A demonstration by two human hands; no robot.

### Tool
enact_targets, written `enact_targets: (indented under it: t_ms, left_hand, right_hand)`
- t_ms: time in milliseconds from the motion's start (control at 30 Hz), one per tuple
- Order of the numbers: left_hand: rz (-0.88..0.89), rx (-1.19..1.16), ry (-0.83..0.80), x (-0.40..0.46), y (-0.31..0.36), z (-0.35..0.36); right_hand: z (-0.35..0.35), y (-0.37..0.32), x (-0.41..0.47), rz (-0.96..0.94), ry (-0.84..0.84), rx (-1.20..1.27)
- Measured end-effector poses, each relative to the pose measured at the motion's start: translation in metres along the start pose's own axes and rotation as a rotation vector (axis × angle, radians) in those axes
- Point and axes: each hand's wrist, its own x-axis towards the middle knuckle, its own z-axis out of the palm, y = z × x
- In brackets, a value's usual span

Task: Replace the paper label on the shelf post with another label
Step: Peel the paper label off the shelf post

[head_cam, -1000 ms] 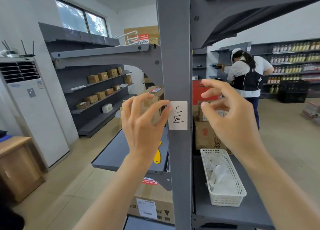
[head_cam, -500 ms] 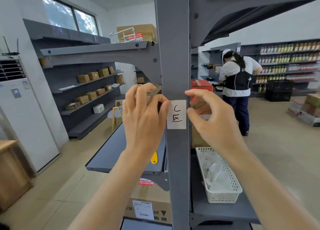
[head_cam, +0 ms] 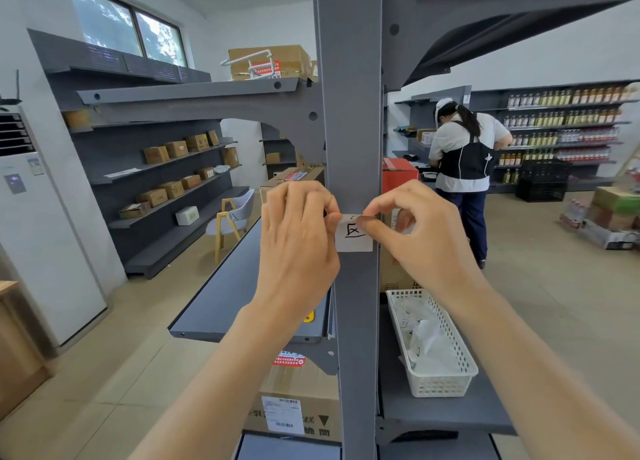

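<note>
A white paper label [head_cam: 354, 237] with black handwriting sits on the grey upright shelf post [head_cam: 351, 96] at chest height. Its top part is folded forward and down, so only the lower character shows. My left hand [head_cam: 298, 241] is at the label's left edge, its fingertips pinched on the upper left corner. My right hand [head_cam: 412, 231] is at the right edge, with thumb and forefinger pinching the folded upper right corner. The lower part of the label still lies flat against the post.
A white plastic basket [head_cam: 440, 376] with paper scraps stands on the grey shelf right of the post. Cardboard boxes [head_cam: 294, 407] sit under the left shelf [head_cam: 221, 297]. A person [head_cam: 464, 161] in a black apron stands at the far shelves on the right.
Both hands closed in on the label's top corners and pinched them. The label's top has been peeled down off the post, which hides the upper character.
</note>
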Motion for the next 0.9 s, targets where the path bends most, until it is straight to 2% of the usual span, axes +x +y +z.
enact_targets:
  t_ms: [67, 200, 267, 367, 467, 533, 633, 733, 900]
  left_hand:
    - [0.002, -0.089, -0.019, -0.002, 0.0, 0.001]
    - [-0.097, -0.449, -0.041, -0.005, 0.002, -0.002]
    - [-0.146, -0.57, -0.124, -0.008, 0.0, -0.005]
    - [-0.123, -0.573, -0.24, -0.01, -0.007, -0.008]
    - [-0.096, -0.508, -0.193, -0.009, -0.011, -0.01]
    - [-0.152, -0.539, -0.15, -0.009, -0.009, -0.015]
    - [-0.186, -0.651, -0.083, -0.005, 0.001, -0.027]
    - [-0.216, -0.74, -0.042, 0.003, 0.01, -0.038]
    - [-0.362, -0.809, -0.14, 0.012, 0.01, -0.041]
  right_hand:
    - [0.0, -0.003, -0.001, 0.009, -0.023, 0.009]
    - [-0.002, -0.009, -0.003, 0.024, -0.084, 0.024]
    - [-0.003, -0.011, -0.005, 0.012, -0.108, -0.003]
    - [-0.006, -0.013, -0.009, 0.001, -0.115, -0.039]
    - [-0.009, -0.017, -0.013, -0.006, -0.147, -0.067]
    - [-0.01, -0.02, -0.016, 0.001, -0.15, -0.054]
    - [-0.016, -0.026, -0.017, 0.073, -0.09, 0.163]
    - [-0.022, -0.033, -0.014, 0.075, -0.062, 0.276]
    - [-0.022, -0.035, -0.014, 0.101, -0.029, 0.407]
